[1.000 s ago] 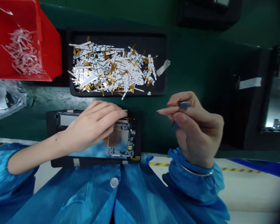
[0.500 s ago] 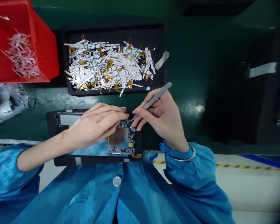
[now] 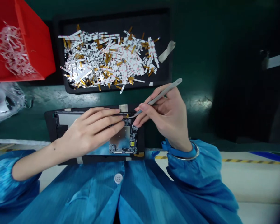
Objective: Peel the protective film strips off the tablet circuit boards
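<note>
dark circuit board with silver shield [image 3: 123, 137], markings too small to read | right hand [image 3: 168, 119]: fingers clamped on slim steel tweezers [image 3: 160, 97] | left hand [image 3: 91, 132]: fingers together, resting over board

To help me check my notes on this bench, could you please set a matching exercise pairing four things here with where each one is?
Things:
1. tweezers
2. white film scraps
3. foil strips with amber tails
4. left hand

Places:
A. in the black tray
B. over the circuit board
C. in the red bin
D. in the right hand

Pairs: 1-D, 2-C, 3-A, 4-B
</note>
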Demonstrator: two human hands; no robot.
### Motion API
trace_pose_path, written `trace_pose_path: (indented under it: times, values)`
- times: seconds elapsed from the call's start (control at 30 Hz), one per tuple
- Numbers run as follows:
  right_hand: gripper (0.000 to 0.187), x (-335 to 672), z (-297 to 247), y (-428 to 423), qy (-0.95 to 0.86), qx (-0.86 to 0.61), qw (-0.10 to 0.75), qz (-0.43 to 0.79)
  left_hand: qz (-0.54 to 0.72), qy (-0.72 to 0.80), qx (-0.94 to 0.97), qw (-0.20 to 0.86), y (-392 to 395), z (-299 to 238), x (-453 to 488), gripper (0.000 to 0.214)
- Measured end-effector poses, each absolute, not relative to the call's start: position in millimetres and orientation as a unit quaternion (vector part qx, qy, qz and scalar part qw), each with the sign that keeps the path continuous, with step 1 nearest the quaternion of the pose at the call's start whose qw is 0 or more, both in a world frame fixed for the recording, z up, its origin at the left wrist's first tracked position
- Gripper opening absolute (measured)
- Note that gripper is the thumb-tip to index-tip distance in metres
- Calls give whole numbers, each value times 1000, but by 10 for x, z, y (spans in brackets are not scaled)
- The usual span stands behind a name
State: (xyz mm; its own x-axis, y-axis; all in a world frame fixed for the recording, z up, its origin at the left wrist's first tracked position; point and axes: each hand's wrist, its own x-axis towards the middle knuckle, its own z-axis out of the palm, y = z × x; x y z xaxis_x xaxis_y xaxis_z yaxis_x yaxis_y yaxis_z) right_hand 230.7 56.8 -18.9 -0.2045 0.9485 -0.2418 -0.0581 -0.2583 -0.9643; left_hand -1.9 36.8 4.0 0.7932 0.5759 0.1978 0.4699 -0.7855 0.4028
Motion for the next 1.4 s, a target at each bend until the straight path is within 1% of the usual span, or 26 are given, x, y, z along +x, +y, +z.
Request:
trace_pose_path:
  times: [0.27,0.6,0.97,1.13,1.4]
  values:
    - [32,2318,-175,561,-467,-498,401,610,141,286,933,168,361,48,-17,30]
    - [29,2280,-115,525,-481,-502,412,589,137,290,937,139,330,15,21,32]
    - [36,2286,-117,524,-476,-515,403,588,134,305,929,159,294,27,22,38]
    - [34,2285,-123,518,-494,-502,417,574,130,302,933,148,289,31,30,35]
    - [30,2269,-150,485,-501,-517,415,556,114,298,938,132,278,14,33,37]
